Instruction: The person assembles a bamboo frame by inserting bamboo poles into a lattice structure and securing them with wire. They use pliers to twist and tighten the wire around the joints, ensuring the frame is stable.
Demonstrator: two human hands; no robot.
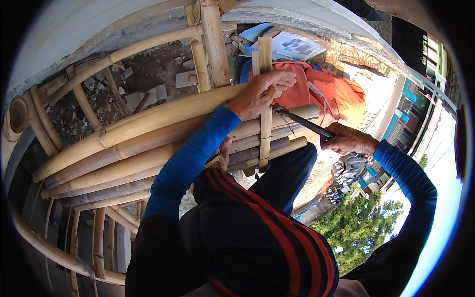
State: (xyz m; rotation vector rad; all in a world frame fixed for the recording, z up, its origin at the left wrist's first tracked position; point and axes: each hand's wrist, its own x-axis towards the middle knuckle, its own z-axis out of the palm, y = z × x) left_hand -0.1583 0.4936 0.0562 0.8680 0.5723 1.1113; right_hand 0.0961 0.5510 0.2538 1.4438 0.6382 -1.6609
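Note:
My right hand [349, 140] is wrapped round the dark handle of a hammer [309, 123]. The hammer's head touches or nearly touches a split bamboo slat [265, 126] that stands across a row of bamboo poles [133, 131]. Just above the hammer head, my left hand [260, 94] lies over the slat and the end of the topmost pole. Its fingers are curled in, and what they pinch, if anything, is too small to tell. Beside the hammer head hangs a thin, dark strand [292, 127]. My legs, in dark trousers [257, 227] with red stripes, are by the poles.
Bamboo scaffolding frames [213, 44] stand against a pale wall [59, 42], with rubble [148, 94] beneath. Beyond the slat lie an orange sheet [336, 96] and a pale blue printed board [297, 45]. Lower right show parked motorbikes [346, 173] and a leafy tree [358, 222].

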